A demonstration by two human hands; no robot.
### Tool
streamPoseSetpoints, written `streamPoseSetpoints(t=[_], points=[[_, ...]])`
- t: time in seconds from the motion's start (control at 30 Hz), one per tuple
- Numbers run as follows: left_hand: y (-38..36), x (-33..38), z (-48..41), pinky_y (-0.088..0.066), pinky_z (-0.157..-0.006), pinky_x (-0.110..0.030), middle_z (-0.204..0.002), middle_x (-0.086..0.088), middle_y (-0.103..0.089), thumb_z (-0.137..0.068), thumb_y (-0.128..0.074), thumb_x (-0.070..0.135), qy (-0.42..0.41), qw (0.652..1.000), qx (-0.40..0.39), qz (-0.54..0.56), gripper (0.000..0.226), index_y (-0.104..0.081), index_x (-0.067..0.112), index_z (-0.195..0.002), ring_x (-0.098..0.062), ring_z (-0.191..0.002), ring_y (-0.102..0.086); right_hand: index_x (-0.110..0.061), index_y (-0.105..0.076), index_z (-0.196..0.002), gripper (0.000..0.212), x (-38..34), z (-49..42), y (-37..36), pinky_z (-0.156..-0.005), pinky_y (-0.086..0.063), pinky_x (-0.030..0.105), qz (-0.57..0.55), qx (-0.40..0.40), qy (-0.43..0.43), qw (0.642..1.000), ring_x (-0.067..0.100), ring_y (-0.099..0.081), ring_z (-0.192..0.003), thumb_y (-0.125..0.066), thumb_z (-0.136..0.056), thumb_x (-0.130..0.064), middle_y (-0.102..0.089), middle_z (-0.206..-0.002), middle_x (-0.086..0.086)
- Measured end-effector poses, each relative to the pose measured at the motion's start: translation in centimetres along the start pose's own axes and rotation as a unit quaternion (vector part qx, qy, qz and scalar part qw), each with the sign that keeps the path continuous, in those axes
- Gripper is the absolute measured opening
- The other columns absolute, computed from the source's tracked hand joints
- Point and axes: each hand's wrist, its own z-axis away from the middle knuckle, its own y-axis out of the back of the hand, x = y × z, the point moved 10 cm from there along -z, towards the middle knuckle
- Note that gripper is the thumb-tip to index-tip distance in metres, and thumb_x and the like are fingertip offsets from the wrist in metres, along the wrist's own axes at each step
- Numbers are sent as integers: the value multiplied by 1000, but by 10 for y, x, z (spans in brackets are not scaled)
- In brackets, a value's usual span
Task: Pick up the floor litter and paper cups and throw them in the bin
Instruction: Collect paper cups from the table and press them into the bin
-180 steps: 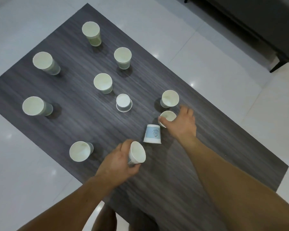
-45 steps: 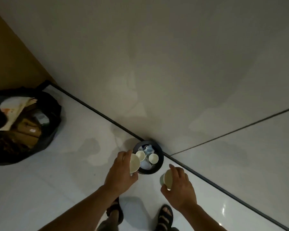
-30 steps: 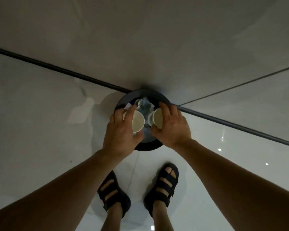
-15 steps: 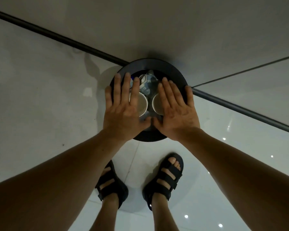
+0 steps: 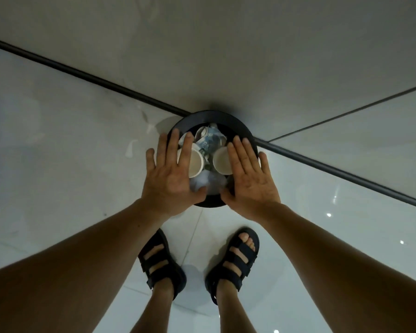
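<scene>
Two grips (image 5: 172,179), one bin (image 5: 226,116), two upright cups (image 5: 222,161), two sandals (image 5: 162,267).

Floor (image 5: 58,164): glossy pale tile. A grout line (image 5: 190,239) runs from below the hands back between the feet. The round black bin (image 5: 238,121) stands on it directly under the left hand (image 5: 171,179) and right hand (image 5: 250,181), up against the dark skirting strip (image 5: 106,80). Nearer the body than the hands are the left sandal (image 5: 161,267) and right sandal (image 5: 235,258), both flat on the tile. There are pale smears (image 5: 130,147) left of the left hand and light glints (image 5: 329,215) right of the right hand.
</scene>
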Motion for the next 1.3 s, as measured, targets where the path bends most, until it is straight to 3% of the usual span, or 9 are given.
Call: streamPoseSetpoints(t=[0.13, 0.23, 0.33, 0.57, 0.77, 1.0, 1.13, 1.3], points=[[49, 15, 15, -22, -113, -56, -160, -11, -6, -69, -57, 72, 37, 997, -62, 2, 115, 4, 20, -152, -34, -147, -4, -28, 31, -147, 98, 8, 56, 40, -118, 8, 43, -61, -10, -65, 996, 14, 31, -143, -43, -90, -59, 30, -157, -5], [103, 50, 32, -21, -115, -52, -160, -5, 3, -70, -53, 74, 21, 997, -75, -1, 114, 15, 26, -148, -31, -147, 2, -28, 29, -146, 94, 32, 99, 87, -120, 5, 44, -96, -11, -150, 984, 13, 33, -142, -38, -91, -64, 33, -156, -6], [166, 94, 51, -22, -114, -52, -160, -4, 3, -72, -49, 73, -7, 998, -66, -2, 110, 12, 25, -150, -31, -147, 2, -23, 19, -152, 92, 49, 146, 149, -122, -2, 45, -121, 4, -212, 970, 15, 27, -145, -34, -92, -67, 25, -159, -4], [289, 201, 84, -18, -116, -50, -159, -2, -8, -74, -50, 73, -98, 994, -55, 15, 103, -4, 23, -152, -28, -147, -2, -25, 13, -154, 86, 35, 267, 291, -120, 3, 46, -136, 55, -267, 952, 15, 26, -145, -27, -92, -70, 20, -161, -4], [353, 255, 148, -15, -117, -50, -160, 0, -4, -74, -48, 74, -175, 980, -95, -5, 103, -2, 25, -152, -27, -147, 0, -29, 7, -155, 84, -4, 407, 350, -119, 0, 47, -126, 106, -356, 920, 17, 18, -148, -27, -91, -72, 13, -163, -3], [369, 316, 237, -16, -115, -51, -160, -1, -4, -74, -43, 77, -296, 943, -134, -77, 101, -4, 25, -152, -27, -147, 1, -32, 4, -155, 85, -57, 567, 317, -120, -3, 49, -241, 166, -500, 815, 19, 13, -150, -31, -89, -74, 8, -164, -3], [370, 395, 294, -9, -117, -49, -161, 1, 2, -76, -39, 78, -378, 909, -135, -113, 100, 0, 26, -152, -25, -147, 6, -34, 2, -155, 84, -71, 653, 293, -120, -5, 49, -266, 218, -551, 761, 19, 11, -150, -31, -89, -75, 7, -164, -5], [355, 517, 395, -12, -116, -47, -160, 0, -4, -79, -40, 74, -482, 858, -107, -140, 95, -7, 24, -152, -24, -147, 1, -32, -4, -155, 84, -69, 779, 240, -119, -9, 49, -318, 270, -628, 657, 18, 8, -150, -35, -88, -73, 1, -164, -4]])
